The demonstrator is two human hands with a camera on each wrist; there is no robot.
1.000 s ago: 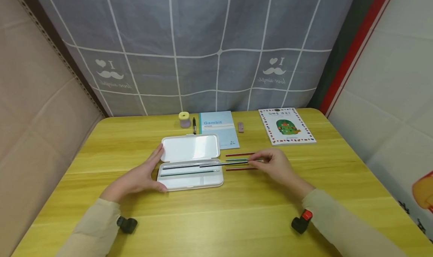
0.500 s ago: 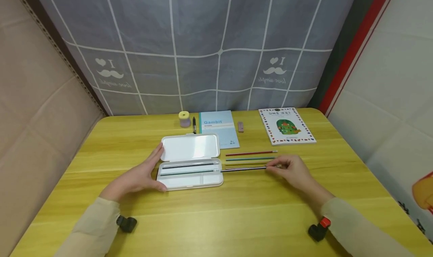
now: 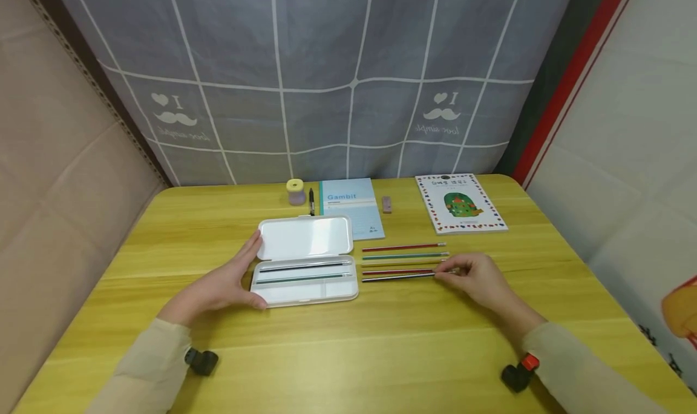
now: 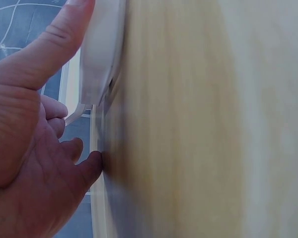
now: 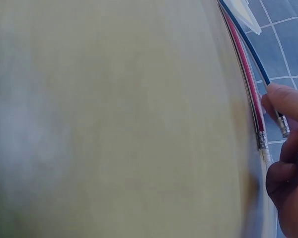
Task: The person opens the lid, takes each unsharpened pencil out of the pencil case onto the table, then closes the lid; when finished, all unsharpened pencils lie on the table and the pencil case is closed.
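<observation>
My right hand (image 3: 471, 279) pinches a dark pencil (image 3: 400, 277) near its metal-ferrule end, thumb and forefinger on it. In the right wrist view this pencil (image 5: 248, 47) slants over a red pencil (image 5: 248, 74). The held pencil is the nearest of a row right of the case, in front of red, green and yellow pencils. An open white pencil case (image 3: 341, 289) holds a dark pencil (image 3: 305, 267) and a green pencil (image 3: 305, 278). My left hand (image 3: 224, 282) rests at its left side, thumb (image 4: 59, 39) along the front corner, fingers extended by the lid (image 3: 305, 238).
Behind the case lie a light blue notebook (image 3: 348, 205), a black pen (image 3: 311, 202), a yellow-topped small container (image 3: 296, 192) and an eraser (image 3: 386, 204). A picture-covered booklet (image 3: 461, 205) is at the back right. A grey curtain (image 3: 321, 123) hangs beyond the table's far edge.
My right hand has carried the dark pencil from over the case to the right and toward me, down to the front of the row. My left hand stays in place.
</observation>
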